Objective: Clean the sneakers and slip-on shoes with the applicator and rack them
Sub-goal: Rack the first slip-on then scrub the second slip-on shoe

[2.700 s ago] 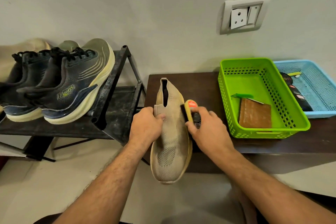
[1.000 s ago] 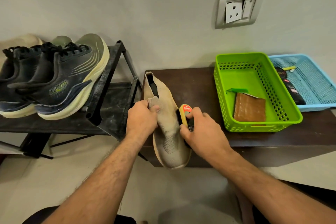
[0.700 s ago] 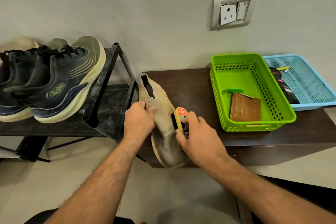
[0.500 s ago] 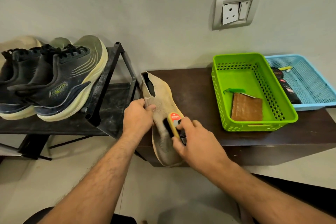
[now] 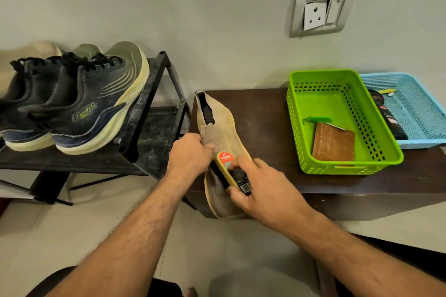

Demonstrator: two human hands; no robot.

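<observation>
The slip-on (image 5: 220, 137) lay at the desk's (image 5: 265, 113) left edge, toe overhanging; the left hand (image 5: 188, 154) gripped its collar, and the right hand (image 5: 263, 188) clamped the applicator (image 5: 229, 169) against its upper.

Setting: home interior, shoe-storage corner. Evidence: black metal shoe rack (image 5: 147, 101) bearing dark sneakers (image 5: 79, 103); low dark wooden tabletop (image 5: 265, 113) against a plain painted wall (image 5: 193, 7); wall socket and switch plate (image 5: 321, 9); green plastic basket (image 5: 383, 149) and blue plastic basket (image 5: 420, 103) of household oddments; pale tiled floor (image 5: 72, 224).
</observation>
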